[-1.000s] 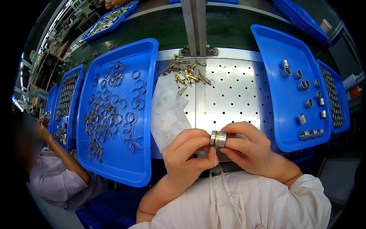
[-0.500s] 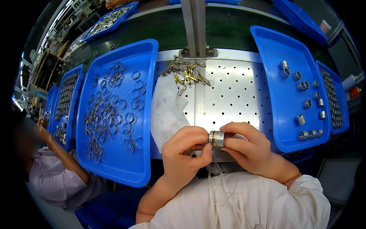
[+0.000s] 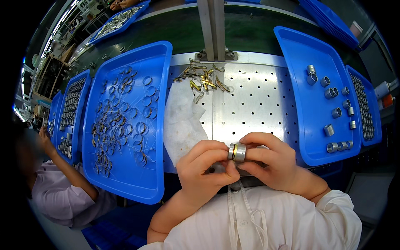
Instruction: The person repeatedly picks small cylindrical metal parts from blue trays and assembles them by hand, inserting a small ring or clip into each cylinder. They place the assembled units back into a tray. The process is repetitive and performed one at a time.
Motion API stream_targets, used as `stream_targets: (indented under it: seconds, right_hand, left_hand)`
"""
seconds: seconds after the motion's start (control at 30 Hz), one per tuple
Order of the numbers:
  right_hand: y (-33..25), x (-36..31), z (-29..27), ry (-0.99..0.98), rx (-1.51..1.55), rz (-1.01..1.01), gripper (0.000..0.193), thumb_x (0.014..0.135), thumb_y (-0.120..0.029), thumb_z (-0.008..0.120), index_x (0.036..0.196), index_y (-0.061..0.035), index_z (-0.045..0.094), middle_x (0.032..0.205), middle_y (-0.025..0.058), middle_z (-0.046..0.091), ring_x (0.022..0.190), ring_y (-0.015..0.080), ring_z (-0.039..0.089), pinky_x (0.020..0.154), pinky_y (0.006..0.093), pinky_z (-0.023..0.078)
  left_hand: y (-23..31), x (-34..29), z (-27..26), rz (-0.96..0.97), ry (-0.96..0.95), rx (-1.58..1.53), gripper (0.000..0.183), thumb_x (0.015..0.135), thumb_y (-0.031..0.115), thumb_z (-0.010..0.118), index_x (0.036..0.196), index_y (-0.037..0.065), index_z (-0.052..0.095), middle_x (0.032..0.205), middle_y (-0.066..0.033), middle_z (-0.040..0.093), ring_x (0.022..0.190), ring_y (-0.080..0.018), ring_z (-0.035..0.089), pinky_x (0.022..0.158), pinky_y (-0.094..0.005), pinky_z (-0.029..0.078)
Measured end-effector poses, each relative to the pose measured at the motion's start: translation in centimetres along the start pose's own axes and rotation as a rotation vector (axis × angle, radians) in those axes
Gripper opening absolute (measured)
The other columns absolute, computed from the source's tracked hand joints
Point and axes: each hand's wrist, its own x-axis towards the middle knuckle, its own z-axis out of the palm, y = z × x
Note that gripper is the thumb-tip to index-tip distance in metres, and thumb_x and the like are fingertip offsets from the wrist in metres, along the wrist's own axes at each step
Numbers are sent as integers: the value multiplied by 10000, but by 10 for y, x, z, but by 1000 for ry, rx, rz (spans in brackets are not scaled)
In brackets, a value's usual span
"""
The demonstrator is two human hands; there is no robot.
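A short silver metal cylinder (image 3: 239, 153) with a gold and dark band round it is held level between my hands, just over the near edge of the perforated metal plate (image 3: 254, 109). My left hand (image 3: 204, 164) pinches its left end, the thumb low beneath it. Around the other end my right hand (image 3: 271, 160) has its thumb and fingers closed. A thin wire (image 3: 236, 166) runs below the cylinder near the left fingertips; where it ends is hidden.
To the left, a blue tray (image 3: 161, 125) holds many thin rings with wires. The right blue tray (image 3: 308, 146) carries several silver cylinders. A white cloth (image 3: 183, 121) and gold-coloured strips (image 3: 206, 79) lie on the plate. A metal post (image 3: 211, 33) rises behind. A co-worker (image 3: 62, 183) sits at left.
My left thumb and fingers have shifted in under the cylinder, closer to the right hand. The cylinder has turned slightly, and the wire hangs less straight.
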Motion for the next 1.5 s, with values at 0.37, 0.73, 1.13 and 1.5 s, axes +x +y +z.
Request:
stream_targets:
  seconds: [0.37,0.73,1.13,1.5]
  right_hand:
    - [1,0,-2,-5,-3,13,247,679,0,719,901,-10,612,957,119,586,757,234,606,628,301,506]
    - [5,-1,1,-7,-49,-86,283,659,-7,730,915,-9,607,994,134,569,749,232,597,615,297,503]
    - [3,-1,-1,-20,-54,-54,274,662,-12,726,906,-2,602,963,136,569,758,239,595,614,303,501]
    - [0,0,-1,-14,0,8,276,666,-4,721,915,-6,601,950,133,569,737,247,592,602,303,496]
  left_hand:
    - [-3,-1,1,-126,-23,-177,189,617,-55,684,791,-10,627,833,-87,611,636,-121,610,540,-216,509]
    - [1,3,-3,-5,-43,-2,192,593,-44,693,761,4,613,785,-63,613,577,-111,598,511,-210,488]
    - [2,0,0,-109,-30,-89,201,589,-45,684,780,-14,630,811,-86,611,686,-121,581,540,-212,478]
    - [0,1,0,40,-18,8,199,597,-50,685,773,8,613,795,-62,607,554,-105,588,499,-204,475]
